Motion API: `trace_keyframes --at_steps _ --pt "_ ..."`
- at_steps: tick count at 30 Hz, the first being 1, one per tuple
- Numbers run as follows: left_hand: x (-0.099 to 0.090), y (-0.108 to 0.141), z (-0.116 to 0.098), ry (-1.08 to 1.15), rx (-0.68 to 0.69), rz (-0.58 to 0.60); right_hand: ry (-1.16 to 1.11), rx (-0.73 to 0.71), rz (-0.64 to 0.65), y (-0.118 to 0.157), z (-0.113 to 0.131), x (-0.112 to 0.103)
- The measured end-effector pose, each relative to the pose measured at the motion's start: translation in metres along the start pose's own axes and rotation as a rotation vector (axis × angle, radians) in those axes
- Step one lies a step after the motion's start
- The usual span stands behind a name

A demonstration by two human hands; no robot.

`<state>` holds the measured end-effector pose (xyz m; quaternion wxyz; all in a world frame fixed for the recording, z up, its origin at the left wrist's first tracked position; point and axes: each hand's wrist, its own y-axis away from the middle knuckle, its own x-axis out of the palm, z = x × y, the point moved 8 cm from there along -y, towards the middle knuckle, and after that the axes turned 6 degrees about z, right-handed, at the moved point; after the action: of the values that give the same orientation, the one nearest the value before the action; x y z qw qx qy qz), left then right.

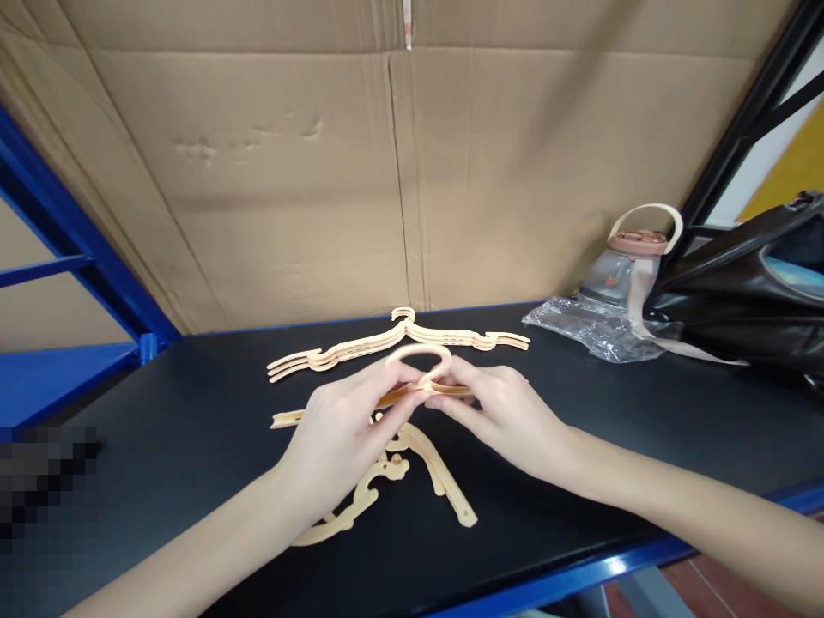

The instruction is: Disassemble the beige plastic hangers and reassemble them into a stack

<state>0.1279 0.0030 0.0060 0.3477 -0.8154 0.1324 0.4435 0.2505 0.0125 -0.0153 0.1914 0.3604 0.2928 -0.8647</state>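
Observation:
Both my hands grip a cream plastic clothes hanger [444,365] above the black tabletop, its curved hook pointing up between them. My left hand [348,421] pinches it just left of the hook, and my right hand [508,408] pinches it just right. The fingers cover much of its arms. Under and beside my left hand lie loose cream hanger pieces [444,481], partly hidden by that hand. Behind my hands, several matching hangers [366,345] lie stacked together with their hooks toward the cardboard.
Tall cardboard [276,172] stands along the back of the black table [212,481], which has blue metal edges. At the back right are a clear bottle [614,273] with a strap, crumpled clear plastic [579,324] and a shiny black bag [721,275].

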Motion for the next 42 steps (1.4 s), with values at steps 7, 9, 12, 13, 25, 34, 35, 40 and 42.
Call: trace_keyframes --at_steps 7,9,12,13,25,34,35,40,42 --pt "0.002 -0.009 0.021 0.149 -0.091 0.052 -0.138 0.073 -0.071 -0.005 -0.018 -0.016" --pt "-0.002 -0.010 0.026 0.051 -0.117 0.053 -0.230 0.083 -0.075 -0.009 -0.026 -0.018" --pt "-0.010 -0.012 0.031 -0.192 -0.142 0.056 -0.376 0.112 -0.092 -0.013 -0.038 -0.020" --pt "-0.011 -0.012 0.031 -0.259 -0.140 0.070 -0.405 0.125 -0.096 -0.014 -0.042 -0.021" --pt "-0.006 -0.009 0.021 -0.615 0.008 0.074 0.576 -0.316 -0.501 0.015 0.029 -0.038" --pt "-0.003 -0.010 0.014 -0.036 -0.058 0.121 0.751 -0.376 -0.084 0.002 0.018 -0.001" --pt "-0.005 -0.011 0.020 -0.003 -0.101 0.124 0.737 -0.360 -0.084 0.000 0.015 -0.004" --pt "0.005 -0.011 0.047 -0.103 -0.155 0.336 0.687 -0.283 -0.058 -0.008 0.001 -0.020" --pt "0.014 -0.008 0.052 -0.149 -0.135 0.448 0.670 -0.260 -0.038 -0.010 -0.003 -0.022"
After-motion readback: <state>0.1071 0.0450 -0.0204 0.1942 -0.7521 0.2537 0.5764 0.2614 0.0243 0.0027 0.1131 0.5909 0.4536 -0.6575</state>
